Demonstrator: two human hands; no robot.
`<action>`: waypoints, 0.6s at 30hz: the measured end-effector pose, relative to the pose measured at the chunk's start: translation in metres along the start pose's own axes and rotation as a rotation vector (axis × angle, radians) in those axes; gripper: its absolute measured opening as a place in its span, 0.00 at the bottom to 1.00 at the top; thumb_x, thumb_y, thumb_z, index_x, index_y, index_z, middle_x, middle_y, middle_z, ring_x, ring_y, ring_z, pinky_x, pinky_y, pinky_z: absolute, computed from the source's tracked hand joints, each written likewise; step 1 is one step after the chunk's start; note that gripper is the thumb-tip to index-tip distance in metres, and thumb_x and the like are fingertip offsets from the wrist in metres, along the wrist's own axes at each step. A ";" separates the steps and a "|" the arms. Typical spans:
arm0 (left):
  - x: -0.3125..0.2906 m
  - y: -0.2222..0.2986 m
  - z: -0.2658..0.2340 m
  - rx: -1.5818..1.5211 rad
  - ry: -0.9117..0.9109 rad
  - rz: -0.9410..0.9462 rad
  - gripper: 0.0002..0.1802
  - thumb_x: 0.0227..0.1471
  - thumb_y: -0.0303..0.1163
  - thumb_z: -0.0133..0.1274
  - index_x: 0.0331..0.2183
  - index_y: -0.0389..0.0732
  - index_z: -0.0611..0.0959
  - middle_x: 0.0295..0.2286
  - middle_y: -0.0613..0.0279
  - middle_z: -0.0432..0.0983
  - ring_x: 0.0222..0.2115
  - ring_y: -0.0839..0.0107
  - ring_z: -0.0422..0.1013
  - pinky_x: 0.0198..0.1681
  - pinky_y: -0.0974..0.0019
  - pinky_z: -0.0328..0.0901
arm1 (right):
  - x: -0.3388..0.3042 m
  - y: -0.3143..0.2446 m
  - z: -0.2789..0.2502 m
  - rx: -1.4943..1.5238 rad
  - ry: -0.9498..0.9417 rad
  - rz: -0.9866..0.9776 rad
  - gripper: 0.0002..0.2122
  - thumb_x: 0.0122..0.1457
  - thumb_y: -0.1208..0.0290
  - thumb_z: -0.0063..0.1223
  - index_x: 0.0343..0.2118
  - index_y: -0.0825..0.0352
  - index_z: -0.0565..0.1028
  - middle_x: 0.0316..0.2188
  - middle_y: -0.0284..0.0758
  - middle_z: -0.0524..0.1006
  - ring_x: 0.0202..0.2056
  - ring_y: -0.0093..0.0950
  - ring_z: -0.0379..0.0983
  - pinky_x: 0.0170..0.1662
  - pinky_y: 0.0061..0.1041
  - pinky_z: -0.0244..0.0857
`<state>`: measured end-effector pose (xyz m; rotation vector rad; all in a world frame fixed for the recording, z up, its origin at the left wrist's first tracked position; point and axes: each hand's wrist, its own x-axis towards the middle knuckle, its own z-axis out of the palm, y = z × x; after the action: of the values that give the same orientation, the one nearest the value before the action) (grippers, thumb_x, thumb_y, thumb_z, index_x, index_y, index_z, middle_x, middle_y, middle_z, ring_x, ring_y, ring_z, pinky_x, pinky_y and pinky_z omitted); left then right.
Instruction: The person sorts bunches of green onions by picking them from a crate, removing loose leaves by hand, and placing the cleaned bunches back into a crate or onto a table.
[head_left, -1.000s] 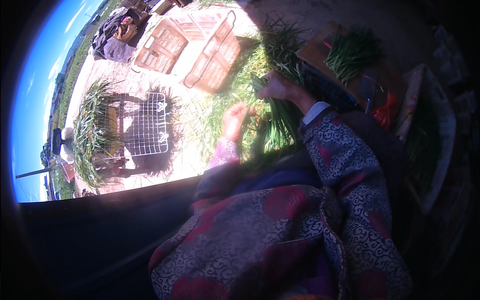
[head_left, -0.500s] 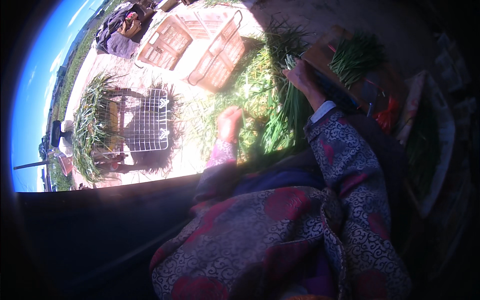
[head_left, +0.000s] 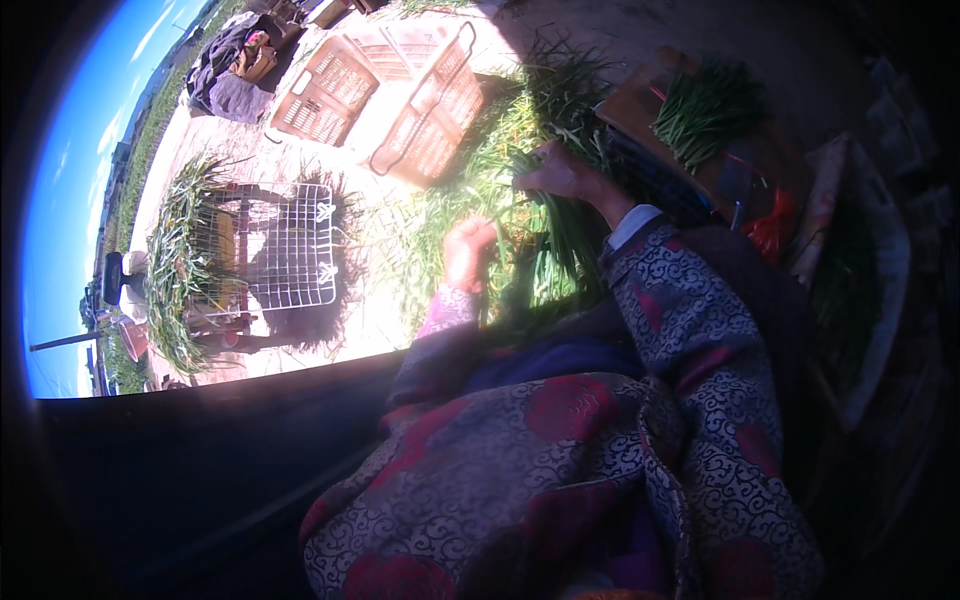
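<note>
My left hand (head_left: 468,252) is closed in bright sunlight, just left of a pile of long green leaves. Glare hides what its fingers hold, if anything. To its right and a little farther off, my right hand (head_left: 566,172) is wrapped round a bunch of long green chive-like stalks (head_left: 562,240). The stalks hang down below that hand toward my lap. Around both hands lies a loose heap of leaves (head_left: 500,150), partly yellowish, on the ground.
Two pale plastic crates (head_left: 425,120) stand ahead. A white wire rack (head_left: 290,245) with grassy leaves (head_left: 180,255) over it is at left. On the right, a green bundle (head_left: 708,110) lies on a brown board (head_left: 640,105), near a red plastic bag (head_left: 770,228) and a pale-edged container (head_left: 895,270).
My right hand has moved left and slightly nearer with the stalks, closer to my left hand. The left hand has shifted slightly right.
</note>
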<state>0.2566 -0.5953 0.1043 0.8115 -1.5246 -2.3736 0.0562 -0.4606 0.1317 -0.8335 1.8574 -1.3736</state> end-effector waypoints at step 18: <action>-0.004 0.015 -0.002 -0.212 -0.206 -0.028 0.03 0.57 0.26 0.54 0.34 0.37 0.79 0.27 0.61 0.77 0.29 0.71 0.73 0.28 0.67 0.65 | 0.011 0.056 -0.049 -0.344 0.578 -0.049 0.17 0.47 0.68 0.62 0.38 0.73 0.78 0.27 0.41 0.80 0.32 0.36 0.78 0.40 0.33 0.71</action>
<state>0.2588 -0.6017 0.1180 0.5599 -1.3041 -2.6525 0.0045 -0.4303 0.0870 -0.6894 2.5866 -1.4498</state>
